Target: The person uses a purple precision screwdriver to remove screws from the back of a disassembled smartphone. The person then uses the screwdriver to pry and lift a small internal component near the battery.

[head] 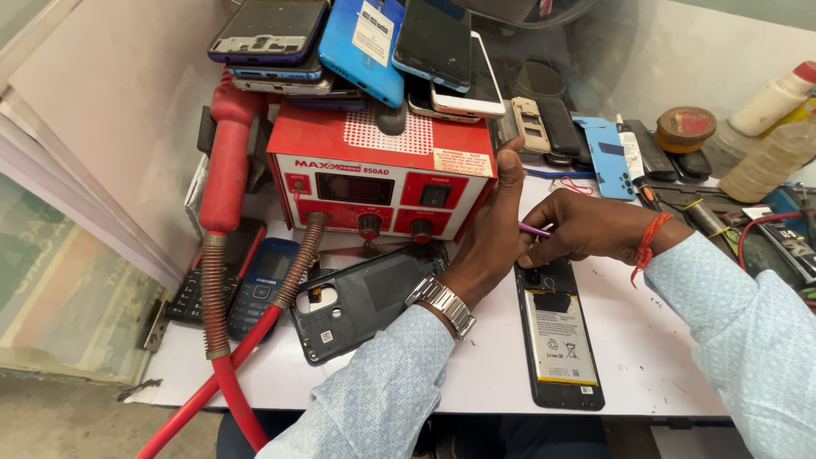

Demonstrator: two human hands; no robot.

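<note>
My left hand (495, 223) rests against the right front corner of a red hot-air rework station (374, 174), fingers curled, a metal watch on the wrist. My right hand (586, 228) pinches a thin purple tool (534, 229) just above the top end of an opened phone (559, 340) that lies flat with its battery showing. A dark grey phone back cover (361, 304) lies under my left forearm, in front of the station.
Several phones (365, 47) are stacked on top of the station. A red hot-air handle with hose (223, 221) hangs at the left over two keypad phones (259, 285). Bottles (769, 127), a round tin (685, 127), small phones and cables crowd the back right.
</note>
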